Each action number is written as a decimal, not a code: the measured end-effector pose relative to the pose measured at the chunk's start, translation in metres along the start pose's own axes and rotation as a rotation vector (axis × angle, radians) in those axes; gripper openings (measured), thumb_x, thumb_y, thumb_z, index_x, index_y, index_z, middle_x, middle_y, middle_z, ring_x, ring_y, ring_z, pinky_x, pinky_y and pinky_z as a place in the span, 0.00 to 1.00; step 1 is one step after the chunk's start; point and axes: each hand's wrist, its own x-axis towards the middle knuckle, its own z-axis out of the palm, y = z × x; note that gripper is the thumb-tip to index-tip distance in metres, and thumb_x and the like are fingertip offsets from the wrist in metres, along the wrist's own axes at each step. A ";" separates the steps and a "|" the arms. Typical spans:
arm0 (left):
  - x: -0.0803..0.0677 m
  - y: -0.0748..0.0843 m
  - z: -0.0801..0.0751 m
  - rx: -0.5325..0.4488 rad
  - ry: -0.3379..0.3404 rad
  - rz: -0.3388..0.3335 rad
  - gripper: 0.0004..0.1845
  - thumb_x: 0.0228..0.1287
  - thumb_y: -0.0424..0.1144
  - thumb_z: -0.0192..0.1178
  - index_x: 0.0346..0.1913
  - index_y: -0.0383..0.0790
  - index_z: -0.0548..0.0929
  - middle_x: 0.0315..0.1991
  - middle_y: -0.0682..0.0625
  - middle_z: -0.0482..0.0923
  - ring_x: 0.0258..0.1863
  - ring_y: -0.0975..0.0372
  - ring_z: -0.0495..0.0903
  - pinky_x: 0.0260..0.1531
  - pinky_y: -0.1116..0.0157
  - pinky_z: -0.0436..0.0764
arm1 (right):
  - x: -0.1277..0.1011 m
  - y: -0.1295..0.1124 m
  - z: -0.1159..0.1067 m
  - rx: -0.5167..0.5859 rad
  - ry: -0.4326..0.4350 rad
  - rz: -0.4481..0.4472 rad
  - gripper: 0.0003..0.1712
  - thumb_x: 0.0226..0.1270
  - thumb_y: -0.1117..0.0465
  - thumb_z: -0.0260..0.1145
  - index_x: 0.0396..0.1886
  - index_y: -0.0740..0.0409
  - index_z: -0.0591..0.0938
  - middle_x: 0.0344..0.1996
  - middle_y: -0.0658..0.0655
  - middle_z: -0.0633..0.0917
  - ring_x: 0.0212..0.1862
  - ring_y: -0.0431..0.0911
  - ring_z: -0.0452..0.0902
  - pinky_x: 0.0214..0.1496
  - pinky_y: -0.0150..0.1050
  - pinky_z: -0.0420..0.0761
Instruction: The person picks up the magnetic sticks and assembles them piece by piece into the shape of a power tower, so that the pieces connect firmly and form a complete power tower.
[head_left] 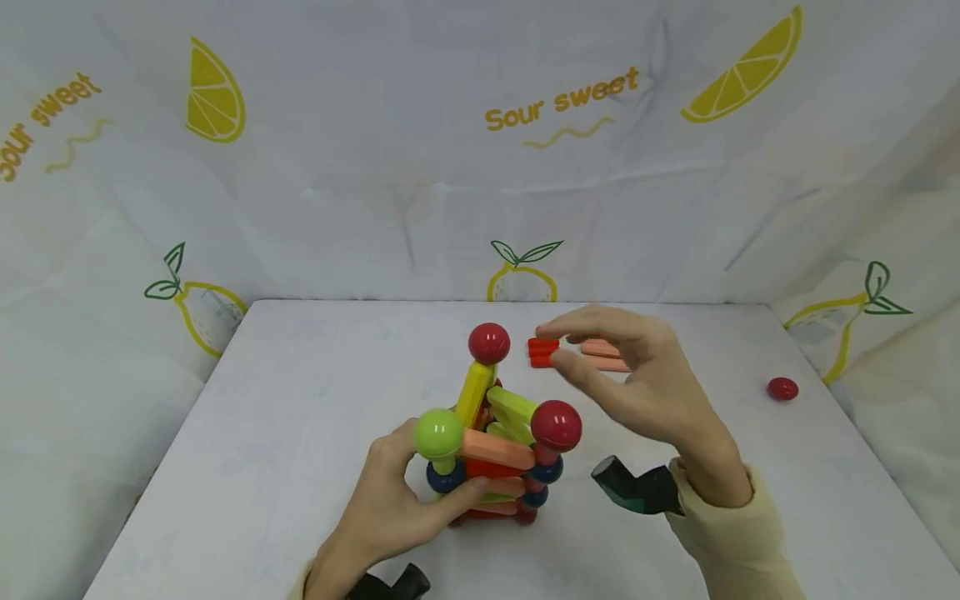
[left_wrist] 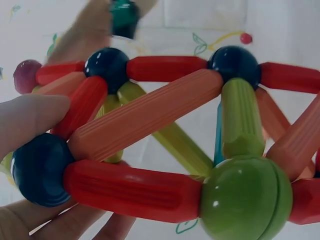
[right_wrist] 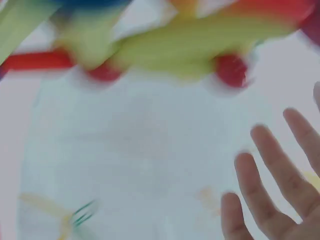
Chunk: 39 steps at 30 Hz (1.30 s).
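Observation:
A tower of magnetic balls and coloured sticks (head_left: 497,451) stands near the middle of the table. My left hand (head_left: 393,496) grips its left side low down, thumb across the front and fingers behind. A green ball (head_left: 438,432), a red ball (head_left: 556,426) and a farther red ball (head_left: 489,343) top its corners. In the left wrist view, a large green ball (left_wrist: 245,200) joins sticks near a dark blue ball (left_wrist: 42,170) beside my thumb. To the right of the tower my right hand (head_left: 633,375) hovers with spread, loosely bent fingers, holding nothing.
Short red sticks (head_left: 542,361) and orange sticks (head_left: 606,363) lie in a group behind the right hand, partly covered by it. A lone red ball (head_left: 782,389) sits near the right edge of the white table (head_left: 315,400). A lemon-printed cloth (head_left: 360,225) hangs behind.

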 end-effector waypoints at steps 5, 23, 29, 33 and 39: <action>-0.003 -0.001 -0.009 0.059 0.000 -0.063 0.25 0.57 0.39 0.77 0.58 0.50 0.82 0.51 0.58 0.87 0.53 0.65 0.85 0.54 0.62 0.84 | 0.001 0.054 0.017 -0.202 0.027 0.222 0.12 0.65 0.65 0.72 0.49 0.57 0.89 0.46 0.56 0.91 0.51 0.50 0.85 0.53 0.50 0.85; -0.004 -0.002 -0.011 0.071 -0.005 -0.081 0.20 0.58 0.41 0.76 0.53 0.55 0.83 0.41 0.60 0.87 0.36 0.69 0.79 0.32 0.69 0.79 | -0.017 0.168 0.071 -0.593 -0.327 0.527 0.20 0.65 0.67 0.68 0.58 0.63 0.85 0.52 0.66 0.85 0.46 0.57 0.75 0.49 0.50 0.79; -0.005 -0.002 -0.012 0.110 0.043 -0.044 0.25 0.55 0.41 0.78 0.57 0.52 0.83 0.46 0.56 0.89 0.38 0.68 0.79 0.33 0.69 0.77 | -0.022 0.173 0.072 -0.567 -0.299 0.557 0.16 0.64 0.69 0.71 0.52 0.65 0.88 0.45 0.65 0.86 0.45 0.55 0.74 0.50 0.50 0.78; -0.006 0.000 -0.015 0.132 0.206 0.068 0.32 0.51 0.37 0.79 0.63 0.43 0.81 0.50 0.48 0.88 0.40 0.67 0.79 0.37 0.68 0.75 | -0.024 0.168 0.067 -0.535 -0.285 0.570 0.14 0.63 0.68 0.73 0.49 0.64 0.88 0.43 0.63 0.88 0.44 0.54 0.76 0.51 0.51 0.81; -0.004 0.003 -0.013 0.118 0.363 0.261 0.21 0.59 0.34 0.73 0.55 0.33 0.84 0.40 0.46 0.88 0.34 0.65 0.77 0.36 0.68 0.73 | -0.002 0.109 0.039 -0.371 -0.097 0.375 0.18 0.63 0.67 0.73 0.53 0.65 0.87 0.42 0.64 0.89 0.43 0.55 0.82 0.44 0.50 0.85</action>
